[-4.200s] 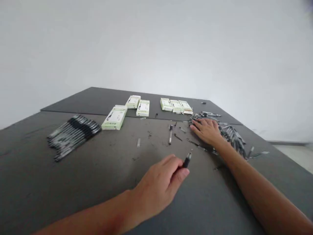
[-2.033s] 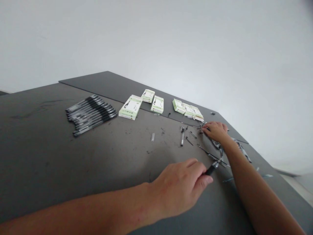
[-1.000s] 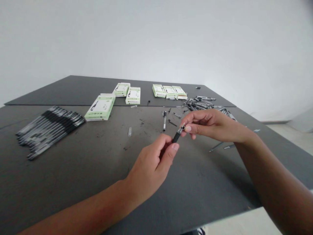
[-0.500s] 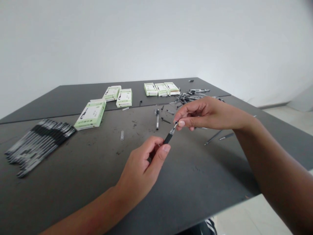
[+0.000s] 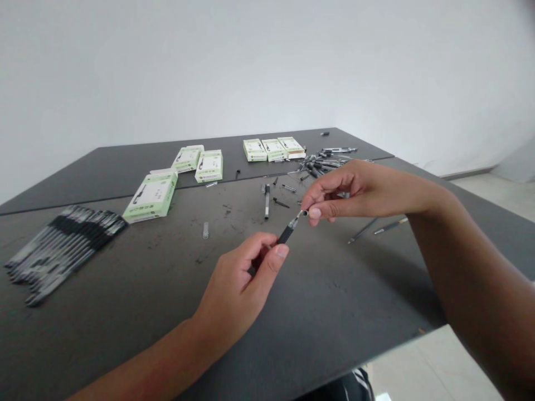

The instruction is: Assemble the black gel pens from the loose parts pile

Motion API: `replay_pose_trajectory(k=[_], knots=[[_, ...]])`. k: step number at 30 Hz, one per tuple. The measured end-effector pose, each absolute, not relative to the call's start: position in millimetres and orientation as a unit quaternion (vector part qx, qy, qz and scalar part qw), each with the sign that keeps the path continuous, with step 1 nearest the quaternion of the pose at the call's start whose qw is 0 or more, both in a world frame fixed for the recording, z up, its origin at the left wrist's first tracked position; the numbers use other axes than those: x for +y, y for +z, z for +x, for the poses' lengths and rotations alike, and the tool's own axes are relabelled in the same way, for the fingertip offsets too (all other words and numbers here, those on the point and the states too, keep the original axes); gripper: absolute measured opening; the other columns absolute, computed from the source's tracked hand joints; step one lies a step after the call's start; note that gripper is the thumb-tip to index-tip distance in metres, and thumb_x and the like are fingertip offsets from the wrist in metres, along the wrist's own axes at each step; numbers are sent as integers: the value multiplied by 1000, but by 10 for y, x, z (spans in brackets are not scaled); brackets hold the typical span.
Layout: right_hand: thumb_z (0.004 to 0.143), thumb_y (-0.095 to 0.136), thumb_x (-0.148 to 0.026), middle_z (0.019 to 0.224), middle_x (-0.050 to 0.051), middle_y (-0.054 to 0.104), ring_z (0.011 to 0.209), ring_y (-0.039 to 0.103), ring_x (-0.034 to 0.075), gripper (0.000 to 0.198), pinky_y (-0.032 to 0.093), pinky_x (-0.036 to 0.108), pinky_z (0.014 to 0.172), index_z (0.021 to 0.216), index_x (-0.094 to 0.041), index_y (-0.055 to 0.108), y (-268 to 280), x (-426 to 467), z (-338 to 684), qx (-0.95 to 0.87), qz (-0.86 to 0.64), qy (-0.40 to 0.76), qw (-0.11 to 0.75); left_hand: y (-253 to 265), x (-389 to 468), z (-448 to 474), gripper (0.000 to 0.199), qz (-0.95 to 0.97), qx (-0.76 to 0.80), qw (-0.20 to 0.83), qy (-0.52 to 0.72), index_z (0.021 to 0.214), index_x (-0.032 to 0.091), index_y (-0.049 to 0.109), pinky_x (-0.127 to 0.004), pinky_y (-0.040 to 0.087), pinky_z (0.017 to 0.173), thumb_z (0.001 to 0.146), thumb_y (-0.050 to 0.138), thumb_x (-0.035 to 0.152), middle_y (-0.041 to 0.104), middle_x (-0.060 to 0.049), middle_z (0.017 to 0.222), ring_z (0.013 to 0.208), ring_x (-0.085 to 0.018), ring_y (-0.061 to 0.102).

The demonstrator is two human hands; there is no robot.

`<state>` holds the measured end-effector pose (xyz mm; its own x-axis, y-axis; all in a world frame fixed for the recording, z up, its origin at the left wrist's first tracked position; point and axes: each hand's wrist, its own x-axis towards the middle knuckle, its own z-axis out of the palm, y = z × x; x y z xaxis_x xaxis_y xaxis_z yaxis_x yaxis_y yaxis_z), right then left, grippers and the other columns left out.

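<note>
Plain white wall [image 5: 267, 67] behind, dark grey smudged table [image 5: 259, 317] in front, seam running across it. Left hand [image 5: 236, 281] holds a pen [image 5: 286, 233] between thumb and curled fingers, black grip and clear nose showing, tip angled up and to the right; rest of barrel hidden in the palm. Right hand [image 5: 346, 192] pinches a small dark piece [image 5: 305, 213], probably a cap, mostly covered by the fingers, right at the pen tip; can't tell if they touch. Both well above the table, near its middle. Step in hand looks like fitting that piece over the tip; next move seems to call for lining up the two axes, then a straight push, left grip steady. Loose pen pile [image 5: 320, 164] beyond the right hand, single pen [image 5: 267, 201] lying nearer the middle, row of pens [image 5: 69, 245] side by side at left. White-and-green cartons: large box [image 5: 151, 195], two boxes behind it, three boxes [image 5: 273, 150] farther right. Labels show a dark pen picture plus small print, too small to read; no brand legible.
</note>
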<state>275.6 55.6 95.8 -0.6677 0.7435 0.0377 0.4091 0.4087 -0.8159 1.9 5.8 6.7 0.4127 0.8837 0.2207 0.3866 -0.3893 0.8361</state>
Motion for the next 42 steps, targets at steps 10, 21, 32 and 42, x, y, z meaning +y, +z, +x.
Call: replay_pose_trajectory(k=[10,21,32,42], knots=[[87,82,-42,90,4,82,82,75,17,28,54,28,69,106,-21,85,998,497,2745,-805,-391,402,193,87,64,12,25,770,405,365,332,100,23,76,-23,42,59,105,61,42,60,6,63,59,-12,58],[86,77,-38,71,-3,73,62,59,11,17,40,25,57,89,-23,84,1025,445,2722,-833,-416,338,139,109,71,25,28,790,395,356,307,97,21,80,-22,42,60,104,62,41,69,4,73,63,-12,60],[92,75,-48,70,-1,74,60,59,11,27,36,24,54,92,-22,83,1033,446,2724,-837,-421,326,124,115,57,24,29,791,387,364,302,96,20,79,-23,40,58,104,61,41,60,5,62,58,-11,56],[89,80,-53,67,0,72,58,58,10,33,36,25,51,90,-21,84,989,444,2626,-834,-402,333,180,116,60,27,26,773,389,397,306,95,22,75,-21,47,61,107,60,40,68,6,64,60,-11,64]])
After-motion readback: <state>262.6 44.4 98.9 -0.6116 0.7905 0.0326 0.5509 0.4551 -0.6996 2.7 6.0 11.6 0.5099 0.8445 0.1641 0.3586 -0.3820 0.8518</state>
